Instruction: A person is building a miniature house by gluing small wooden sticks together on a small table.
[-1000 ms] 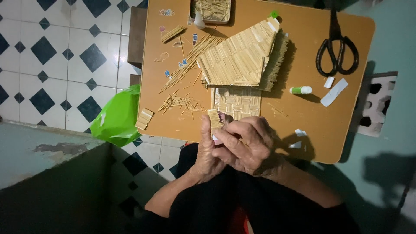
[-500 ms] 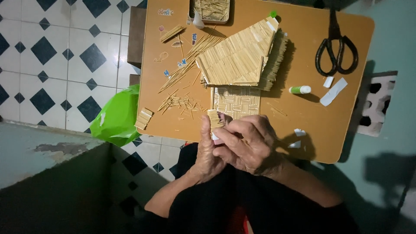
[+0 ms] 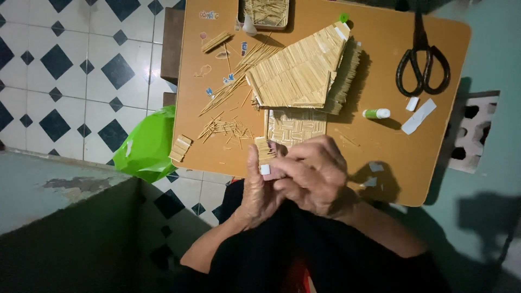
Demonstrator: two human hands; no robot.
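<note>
Holding a small stick panel [image 3: 265, 153] upright in your left hand [image 3: 259, 190], you are pinching its lower end with your right hand [image 3: 315, 173]; its long axis is pointing away toward the stick house [image 3: 301, 73] on the table [image 3: 391, 141].

A small flat panel of pale wooden sticks glued side by side [image 3: 265, 149] stands nearly upright at the near edge of the table, its sticks running lengthwise and its top end poking above the fingers. A small white square piece [image 3: 265, 169] sits against its lower part. The left hand [image 3: 255, 190] cradles it from behind, thumb alongside, while the right hand [image 3: 315, 176] curls over it, fingertips pressing its face.
</note>
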